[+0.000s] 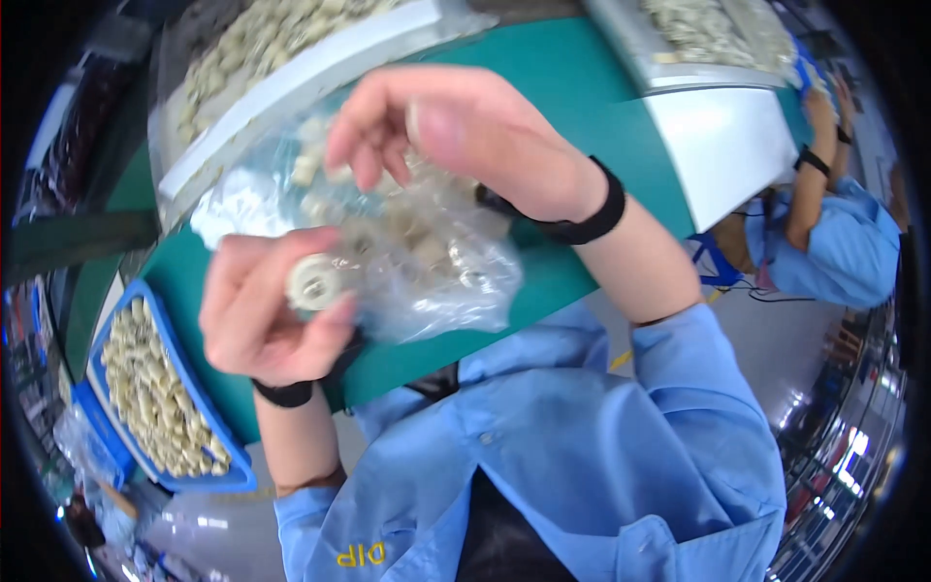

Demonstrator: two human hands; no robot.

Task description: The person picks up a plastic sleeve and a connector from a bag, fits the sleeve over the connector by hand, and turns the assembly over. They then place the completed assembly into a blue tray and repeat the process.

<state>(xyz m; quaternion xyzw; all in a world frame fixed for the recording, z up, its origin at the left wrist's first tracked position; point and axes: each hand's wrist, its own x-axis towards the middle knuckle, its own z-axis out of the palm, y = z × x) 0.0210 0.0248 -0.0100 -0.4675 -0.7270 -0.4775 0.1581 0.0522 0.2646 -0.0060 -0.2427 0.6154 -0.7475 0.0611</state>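
My left hand [254, 308] grips a small round cream plastic part [318, 283] between thumb and fingers, with its end face turned up. A clear plastic bag [470, 281] with several similar cream parts inside lies on the green mat [553, 78], just right of that hand. Above the bag hovers my right hand [475, 131]. Its fingers are loosely curled and apart from the thumb, slightly blurred, with nothing seen in them. Both wrists wear black bands.
A blue bin [238, 468] full of cream parts stands at the left. Behind the bag is a white-edged tray [291, 97] of parts, and another tray [679, 78] stands far right near a white sheet [722, 145]. A co-worker [834, 238] in blue works at the right.
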